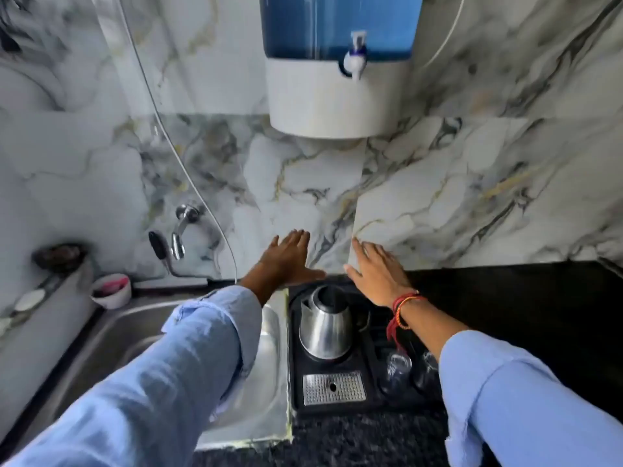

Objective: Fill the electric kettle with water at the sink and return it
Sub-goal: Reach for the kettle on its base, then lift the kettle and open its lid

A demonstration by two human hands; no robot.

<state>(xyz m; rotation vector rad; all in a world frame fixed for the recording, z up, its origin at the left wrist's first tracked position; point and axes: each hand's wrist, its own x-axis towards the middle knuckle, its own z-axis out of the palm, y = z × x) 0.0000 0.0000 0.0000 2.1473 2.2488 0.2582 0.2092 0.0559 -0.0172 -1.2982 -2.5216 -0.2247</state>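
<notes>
A steel electric kettle [325, 323] stands upright on a black tray [296, 399] on the dark counter, just right of the steel sink [135, 328]. Its lid area looks open at the top. My left hand [290, 257] is stretched out flat beyond the kettle, fingers apart, holding nothing. My right hand [377, 271] is also flat and spread, above and right of the kettle, with red threads on the wrist. Neither hand touches the kettle. The wall tap [180, 234] sits over the sink's far left side.
A blue and white water purifier [337, 62] hangs on the marble wall above the kettle. Two glasses [397, 369] stand on the tray's right side, and a metal drip grate [333, 387] lies at its front. A small white bowl [111, 291] rests by the sink's back corner.
</notes>
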